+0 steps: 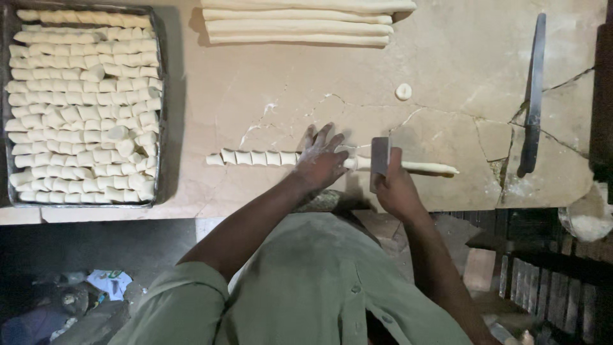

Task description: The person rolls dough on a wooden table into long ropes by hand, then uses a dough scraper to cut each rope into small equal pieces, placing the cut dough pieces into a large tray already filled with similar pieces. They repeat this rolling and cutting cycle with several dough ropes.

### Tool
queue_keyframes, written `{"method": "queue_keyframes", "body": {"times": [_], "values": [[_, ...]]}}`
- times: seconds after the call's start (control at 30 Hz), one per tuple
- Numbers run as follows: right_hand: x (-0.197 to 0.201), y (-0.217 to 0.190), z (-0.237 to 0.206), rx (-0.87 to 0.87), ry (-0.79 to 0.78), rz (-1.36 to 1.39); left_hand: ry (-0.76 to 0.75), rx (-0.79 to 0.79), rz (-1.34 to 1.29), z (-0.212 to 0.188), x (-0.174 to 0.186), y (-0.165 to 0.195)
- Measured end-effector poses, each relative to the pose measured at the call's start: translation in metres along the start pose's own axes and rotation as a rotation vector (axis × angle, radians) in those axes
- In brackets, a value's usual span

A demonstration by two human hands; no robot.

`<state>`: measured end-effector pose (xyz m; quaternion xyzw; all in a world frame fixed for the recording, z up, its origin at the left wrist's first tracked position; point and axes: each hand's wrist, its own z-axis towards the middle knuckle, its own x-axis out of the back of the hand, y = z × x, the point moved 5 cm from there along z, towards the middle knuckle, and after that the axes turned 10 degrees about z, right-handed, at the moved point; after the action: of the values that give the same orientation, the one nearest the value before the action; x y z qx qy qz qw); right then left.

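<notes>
Cutting a dough rope point(421, 167) into short pieces is the step in hand: the right hand point(394, 188) grips a flat metal scraper point(380, 160) upright, its blade set across the rope, while the left hand point(320, 160) lies flat with fingers spread, pressing down on the rope just beside the blade. To the left of that hand a row of cut pieces point(252, 157) lies in a line on the cracked stone tabletop point(447, 83), and the uncut tail of the rope runs out to the right of the scraper. A metal tray point(159, 115) at the far left is packed with rows of like pieces; more long ropes point(297, 24) are stacked at the far edge. As I judge it, the next cut calls for shifting the blade one piece-length rightward along the tail and pressing straight down, the left hand holding the rope steady.
</notes>
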<state>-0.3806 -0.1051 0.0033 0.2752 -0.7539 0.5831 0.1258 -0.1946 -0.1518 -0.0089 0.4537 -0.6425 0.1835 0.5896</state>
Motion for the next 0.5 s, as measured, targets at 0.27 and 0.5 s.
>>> {"method": "queue_keyframes", "body": {"times": [0.27,0.5], "values": [[0.033,0.025,-0.005,-0.072,0.013,0.045,-0.015,-0.011,0.047,0.024,-0.003,0.033],[0.063,0.032,-0.013,-0.062,0.019,0.039,-0.024,-0.003,-0.018,0.044,0.002,0.065]]}}
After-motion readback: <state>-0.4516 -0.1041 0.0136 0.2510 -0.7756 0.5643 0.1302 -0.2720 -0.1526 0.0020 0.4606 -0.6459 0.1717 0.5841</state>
